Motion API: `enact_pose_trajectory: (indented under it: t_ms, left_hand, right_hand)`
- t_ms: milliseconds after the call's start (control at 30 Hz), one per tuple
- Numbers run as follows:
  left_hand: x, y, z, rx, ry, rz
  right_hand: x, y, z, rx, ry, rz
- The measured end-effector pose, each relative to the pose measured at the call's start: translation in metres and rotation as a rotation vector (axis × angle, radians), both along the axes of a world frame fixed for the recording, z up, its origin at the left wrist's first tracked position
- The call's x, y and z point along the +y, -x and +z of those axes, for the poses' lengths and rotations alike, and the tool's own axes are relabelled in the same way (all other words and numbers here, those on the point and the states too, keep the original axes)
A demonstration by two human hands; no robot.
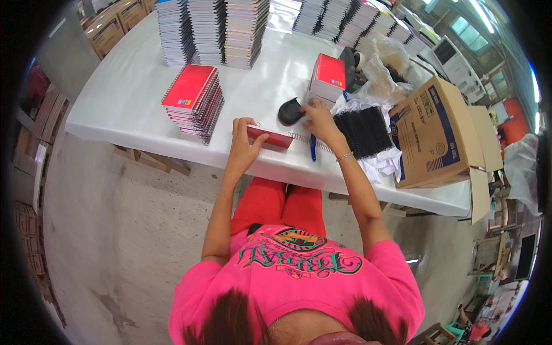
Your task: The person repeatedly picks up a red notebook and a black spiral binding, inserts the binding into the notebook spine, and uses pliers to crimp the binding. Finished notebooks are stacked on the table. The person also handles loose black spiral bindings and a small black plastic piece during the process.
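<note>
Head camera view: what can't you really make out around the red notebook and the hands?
- Red notebook: its near edge is hidden by the left hand.
- Right hand: fingertips too small to show what they pinch.
- Black object: shape unclear, partly behind that hand.
- Cardboard box: contents hidden by its walls.

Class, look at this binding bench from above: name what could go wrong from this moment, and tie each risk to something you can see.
1. The red notebook under the left hand lies at the table edge; a nudge might drop it.
2. The wire spiral and blue pen also lie near that edge and could roll off.
3. The right hand works beside the black tool; fingers may get pinched.
</note>
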State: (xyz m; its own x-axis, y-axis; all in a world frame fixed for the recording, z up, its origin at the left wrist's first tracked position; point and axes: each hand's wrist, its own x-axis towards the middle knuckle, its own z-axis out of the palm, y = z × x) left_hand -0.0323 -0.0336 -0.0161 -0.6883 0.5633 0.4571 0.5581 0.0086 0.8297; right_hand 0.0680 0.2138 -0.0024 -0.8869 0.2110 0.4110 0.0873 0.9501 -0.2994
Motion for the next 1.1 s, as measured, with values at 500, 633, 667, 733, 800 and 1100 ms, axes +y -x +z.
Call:
enact_pose_trajectory:
  t_ms: [500,633,667,733,800,1100]
  left_hand:
    - [-0.045,0.019,0.015,-0.007,-0.003,-0.042]
    - [-0.049,0.022,0.011,-0.035,0.013,-0.066]
    - [-0.049,0.022,0.011,-0.05,0.026,-0.074]
    - [-0.05,0.022,0.011,-0.022,0.023,-0.084]
    - [-0.051,0.022,0.011,-0.013,0.019,-0.096]
    - [-0.044,0.032,0.003,-0.142,-0.036,-0.152]
  right_hand:
    - [-0.048,0.017,0.018,-0.396,0.433,0.147]
    - [-0.053,0.009,0.025,-0.609,0.448,0.264]
    - [-0.053,0.009,0.023,-0.545,0.383,0.256]
    - [-0.056,0.01,0.018,-0.418,0.253,0.238]
    - [-0.061,0.013,0.018,-0.3,0.248,0.214]
    - [-0.054,0.01,0.009,-0.17,0.818,0.284]
